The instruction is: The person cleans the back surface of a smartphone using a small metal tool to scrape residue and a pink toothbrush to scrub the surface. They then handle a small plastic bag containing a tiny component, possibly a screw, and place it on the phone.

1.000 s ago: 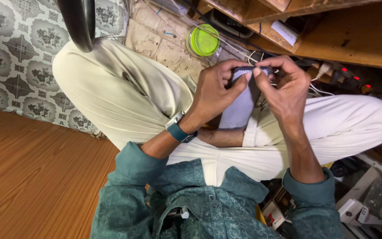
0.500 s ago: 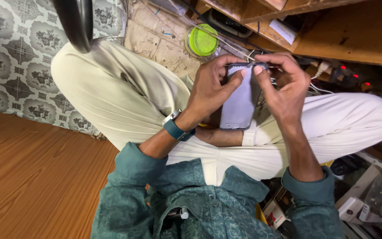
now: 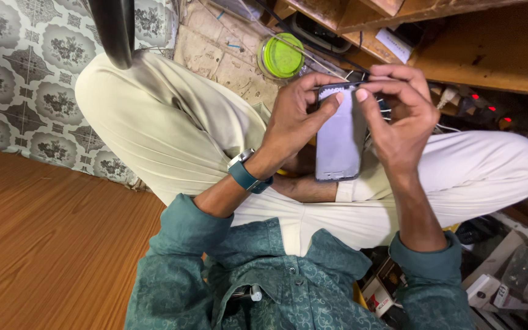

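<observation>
A dark smartphone with a dull grey screen stands upright over my lap. My left hand grips its left edge, thumb lying across the top of the screen; a teal watch sits on that wrist. My right hand curls over the phone's top right corner, fingertips pinched at the upper edge. What the fingertips pinch is hidden. I sit cross-legged in cream trousers and a teal patterned shirt.
A round green-lidded container lies on the worn floor beyond my knees. Wooden shelving and a power strip with red lights are at the right. Patterned tiles and a wood-grain surface are at the left. Small boxes crowd the lower right.
The phone and both hands have shifted slightly while my right fingers keep working at its top edge. My left thumb now rests across the top of the screen.
</observation>
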